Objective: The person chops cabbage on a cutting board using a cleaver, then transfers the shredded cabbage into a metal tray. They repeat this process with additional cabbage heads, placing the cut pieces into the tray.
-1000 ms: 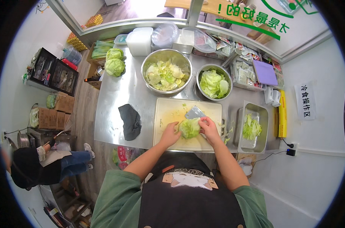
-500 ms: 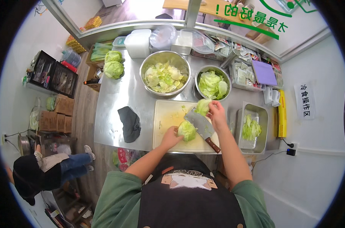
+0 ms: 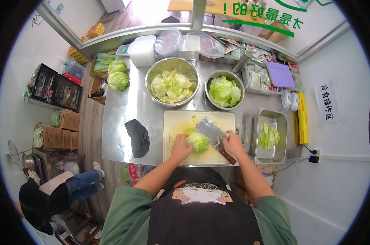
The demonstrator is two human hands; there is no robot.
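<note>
My left hand [image 3: 181,148] is closed around the side of a pale green lettuce head [image 3: 198,142] on the cream cutting board [image 3: 175,122]. Just right of it lies a wide-bladed cleaver [image 3: 209,130], its brown wooden handle toward me. My right hand [image 3: 233,143] hovers by the cleaver, fingers loosely bent and apart, with nothing visible in them; its palm side is hidden. Beyond the board, a steel bowl [image 3: 221,107] holds large lettuce leaves. A bigger steel bowl [image 3: 172,103] to its left contains torn, yellowish lettuce pieces.
A steel pan [image 3: 283,151] with shredded lettuce stands right of the board, a dark cloth [image 3: 137,138] left. Two lettuce heads [image 3: 118,81] sit at the far left. Plastic containers [image 3: 141,52] and packets line the back. Another person [image 3: 42,196] stands at lower left.
The leaf my right hand held above the board is no longer in it. That hand has come nearer, toward the cleaver handle. My left hand stays on the lettuce head.
</note>
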